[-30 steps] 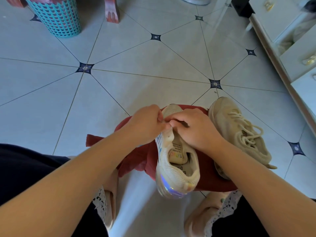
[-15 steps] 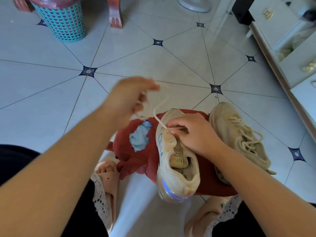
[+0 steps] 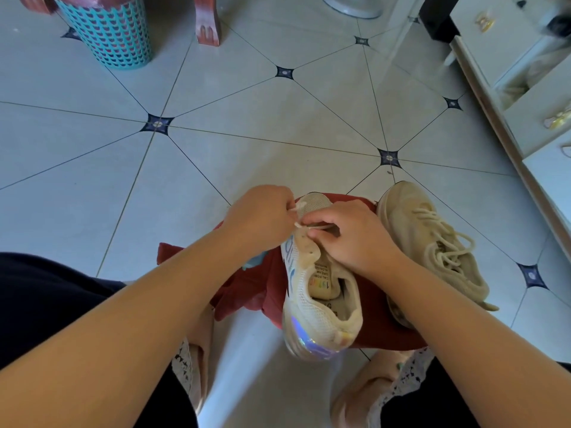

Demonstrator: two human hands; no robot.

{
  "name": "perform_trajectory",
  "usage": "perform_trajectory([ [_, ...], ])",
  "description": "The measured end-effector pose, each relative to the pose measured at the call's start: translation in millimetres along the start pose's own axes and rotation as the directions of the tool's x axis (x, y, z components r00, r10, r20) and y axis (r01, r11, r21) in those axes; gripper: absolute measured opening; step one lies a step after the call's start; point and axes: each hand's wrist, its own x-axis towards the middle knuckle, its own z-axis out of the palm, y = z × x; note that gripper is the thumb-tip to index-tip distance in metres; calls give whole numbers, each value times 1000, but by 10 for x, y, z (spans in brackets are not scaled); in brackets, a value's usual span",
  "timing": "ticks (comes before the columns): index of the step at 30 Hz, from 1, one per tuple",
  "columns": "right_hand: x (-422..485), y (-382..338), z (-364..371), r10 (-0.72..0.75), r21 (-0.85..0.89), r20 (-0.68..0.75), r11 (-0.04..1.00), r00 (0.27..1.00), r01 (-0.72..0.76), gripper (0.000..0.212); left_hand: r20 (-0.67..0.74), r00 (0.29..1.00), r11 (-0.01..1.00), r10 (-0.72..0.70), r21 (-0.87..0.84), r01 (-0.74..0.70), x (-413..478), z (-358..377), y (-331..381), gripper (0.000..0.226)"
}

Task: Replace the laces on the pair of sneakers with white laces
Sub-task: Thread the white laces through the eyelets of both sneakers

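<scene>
A cream mesh sneaker (image 3: pixel 312 307) with a shiny heel lies on a red cloth (image 3: pixel 275 291), its toe pointing away from me. My left hand (image 3: pixel 262 216) pinches a short end of the white lace (image 3: pixel 299 207) near the toe. My right hand (image 3: pixel 349 234) is curled over the front eyelets and holds the sneaker's tongue area, with a strand of lace under its fingertips. The second sneaker (image 3: pixel 432 242), beige with its laces threaded, lies to the right, partly on the cloth.
A teal mesh basket (image 3: pixel 108 35) and a red furniture leg (image 3: pixel 207 23) stand at the far left on the tiled floor. A white cabinet (image 3: pixel 525 88) runs along the right side. My feet in pale slippers (image 3: pixel 197 372) flank the cloth.
My left hand rose up and left pulling the lace out, then came back down to the sneaker's toe. The right hand stayed on the eyelets.
</scene>
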Motion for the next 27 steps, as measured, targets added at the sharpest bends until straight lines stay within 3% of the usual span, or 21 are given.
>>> perform_trajectory([
  [1, -1, 4, -5, 1, -12, -4, 1000, 1000, -1, 21, -67, 997, 998, -28, -50, 25, 17, -71, 11, 9],
  [3, -7, 6, -21, -1, -22, -2, 1000, 1000, 1, 20, -210, 957, 936, -198, -330, 121, 69, -340, 10, 19],
  [5, -8, 1, -32, -13, -17, -2, 1000, 1000, 13, 20, -276, 897, 731, -345, -679, 73, 80, -686, -36, 27],
  [6, -10, -4, -33, -20, -14, -4, 1000, 1000, 20, 20, -261, 892, 643, -368, -765, 41, 62, -787, -58, 28],
  [7, -12, -9, -31, -25, -12, -5, 1000, 1000, 25, 20, -223, 906, 633, -360, -772, 62, 43, -815, -65, 26],
  [8, -18, -16, -27, -25, -9, -5, 1000, 1000, 25, 20, -174, 931, 719, -320, -685, 119, 13, -782, -34, 23],
  [10, -23, -21, -15, -16, -1, -16, 1000, 1000, 16, 20, -45, 985, 947, -167, -284, 148, -47, -530, 6, 6],
  [12, -26, -16, 1, -9, 0, -28, 1000, 1000, 9, 20, 114, 992, 997, -52, -57, 59, -86, -216, 33, 29],
  [14, -27, -9, 12, -3, -15, -14, 1000, 1000, 3, 22, 173, 985, 997, -14, -70, 26, -98, -11, 25, 38],
  [17, -34, -17, 8, -18, 8, -30, 1000, 999, 19, 17, 111, 994, 993, -5, -120, 18, -68, 83, 2, 31],
  [20, -31, -41, -1, -20, 16, -27, 1000, 999, 21, 19, 61, 998, 998, -18, -62, 22, -18, 56, 10, 16],
  [23, -16, -24, -12, -17, 3, -24, 1000, 1000, 18, 20, -66, 996, 997, -68, -45, 65, 9, -118, 6, 23],
  [25, -15, -9, -22, -15, 6, -18, 1000, 1000, 16, 20, -185, 973, 974, -135, -204, 96, 0, -292, -5, 26],
  [27, -14, -7, -25, -9, 17, -17, 1000, 1000, 9, 20, -223, 947, 887, -229, -450, 108, -25, -433, -15, 22],
])
